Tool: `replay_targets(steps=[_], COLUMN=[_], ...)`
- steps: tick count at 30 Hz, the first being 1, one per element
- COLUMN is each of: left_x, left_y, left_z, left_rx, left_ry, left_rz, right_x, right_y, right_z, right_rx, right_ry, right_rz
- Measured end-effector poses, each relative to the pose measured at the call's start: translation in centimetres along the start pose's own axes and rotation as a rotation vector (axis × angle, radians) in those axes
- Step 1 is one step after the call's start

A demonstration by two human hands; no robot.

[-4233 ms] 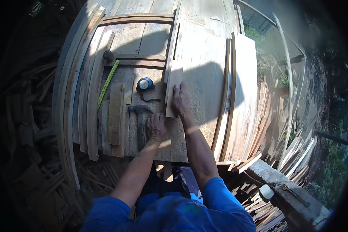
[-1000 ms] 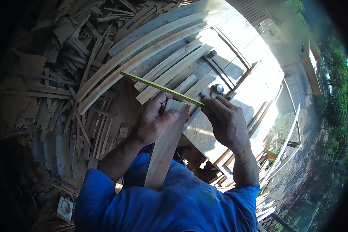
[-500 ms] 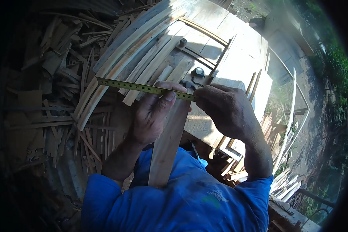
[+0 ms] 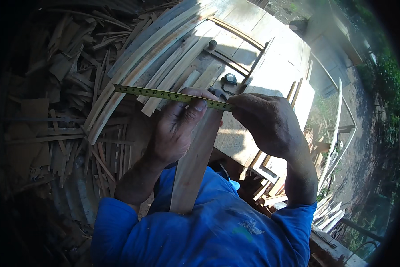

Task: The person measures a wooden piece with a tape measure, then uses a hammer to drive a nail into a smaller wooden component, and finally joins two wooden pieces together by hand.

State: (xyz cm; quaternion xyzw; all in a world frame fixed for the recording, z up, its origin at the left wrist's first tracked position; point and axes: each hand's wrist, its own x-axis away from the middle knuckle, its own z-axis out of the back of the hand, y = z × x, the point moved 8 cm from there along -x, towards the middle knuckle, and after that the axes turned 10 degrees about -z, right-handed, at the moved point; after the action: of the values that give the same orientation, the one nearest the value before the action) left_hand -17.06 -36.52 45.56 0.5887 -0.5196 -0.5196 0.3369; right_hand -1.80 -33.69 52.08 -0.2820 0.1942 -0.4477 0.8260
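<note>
A yellow tape measure blade is stretched crosswise over the far end of a wooden board. The board slants away from my blue shirt. My left hand is closed at the board's left edge, its thumb and fingers pinching the blade; whether it grips the board too is partly hidden. Beyond this hand, the blade's free end sticks out to the left. My right hand is closed round the tape's right part, just past the board's right edge, and its fingers hide whatever case is there.
Ahead stands a sunlit worktable with long wooden strips along its left side. A dark round-topped object and a wooden frame lie on it. Scrap wood is heaped at left, with more offcuts at right.
Both hands and the tape shift slightly right in the picture, as does the scene around them. The grip on the tape looks the same.
</note>
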Motion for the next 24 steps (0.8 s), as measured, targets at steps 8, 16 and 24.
replay_targets(steps=[8,16,24], left_x=[0.16,0.25,0.63], left_y=[-0.06,0.00,-0.11], left_z=[-0.23,-0.16,-0.02], left_rx=[0.022,0.009,-0.013], left_ry=[0.026,0.032,0.043], left_rz=[-0.001,-0.016,0.014], right_x=[0.10,0.17,0.43], right_y=[-0.03,-0.02,0.08], right_z=[0.16,0.08,-0.17], right_rx=[0.022,-0.009,0.026], right_ry=[-0.001,-0.018,-0.035], right_rz=[-0.003,-0.030,-0.048])
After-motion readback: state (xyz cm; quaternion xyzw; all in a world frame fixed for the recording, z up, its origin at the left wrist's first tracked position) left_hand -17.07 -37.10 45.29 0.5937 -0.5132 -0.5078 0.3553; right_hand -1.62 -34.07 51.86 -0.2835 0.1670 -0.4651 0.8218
